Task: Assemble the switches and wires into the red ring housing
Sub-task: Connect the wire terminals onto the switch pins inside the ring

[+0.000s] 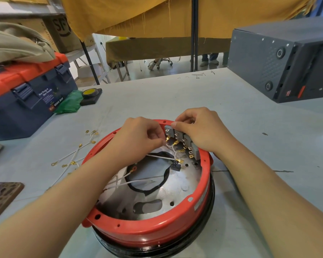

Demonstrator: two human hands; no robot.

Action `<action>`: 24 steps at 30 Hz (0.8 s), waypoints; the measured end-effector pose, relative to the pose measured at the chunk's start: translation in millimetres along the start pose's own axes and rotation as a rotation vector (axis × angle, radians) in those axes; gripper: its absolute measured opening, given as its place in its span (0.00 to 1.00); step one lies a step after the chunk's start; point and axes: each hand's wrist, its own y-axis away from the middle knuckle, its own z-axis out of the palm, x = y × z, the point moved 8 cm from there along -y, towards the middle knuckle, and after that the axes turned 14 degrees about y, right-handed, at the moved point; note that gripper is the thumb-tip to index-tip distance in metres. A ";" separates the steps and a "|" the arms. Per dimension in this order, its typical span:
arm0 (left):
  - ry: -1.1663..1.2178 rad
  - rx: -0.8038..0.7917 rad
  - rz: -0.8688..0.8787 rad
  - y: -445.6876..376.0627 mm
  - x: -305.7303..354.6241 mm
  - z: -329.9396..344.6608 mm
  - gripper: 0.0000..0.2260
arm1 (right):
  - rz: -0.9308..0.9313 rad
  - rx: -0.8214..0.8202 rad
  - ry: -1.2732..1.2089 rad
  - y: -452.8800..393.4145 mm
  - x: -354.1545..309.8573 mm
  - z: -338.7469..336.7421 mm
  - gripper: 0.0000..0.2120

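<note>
The red ring housing (149,229) stands on the grey table in front of me, its silver floor showing inside. A row of grey switches (177,135) with brass terminals sits against the far inner wall. My right hand (198,129) grips the top of the switch block, thumb on its upper edge. My left hand (140,135) pinches a brass connector on a white wire (160,157) at the leftmost switch. More white wires and a black cable (164,181) lie inside the ring.
Loose white wires with brass terminals (73,157) lie on the table left of the ring. A blue and orange toolbox (26,97), green bag and tape roll (90,93) stand at the back left. A dark machine case (280,58) sits back right, a patterned phone (2,198) near left.
</note>
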 end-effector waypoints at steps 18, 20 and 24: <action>-0.119 -0.104 0.166 -2.5 8.2 22.7 0.04 | -0.004 -0.012 0.010 0.7 -1.1 0.3 0.07; -0.100 -0.102 0.166 -3.1 7.6 21.4 0.05 | -0.006 -0.013 0.010 0.8 -1.1 0.4 0.08; -0.109 -0.113 0.164 -4.0 7.1 23.2 0.05 | -0.002 -0.013 0.015 0.6 -0.7 0.4 0.08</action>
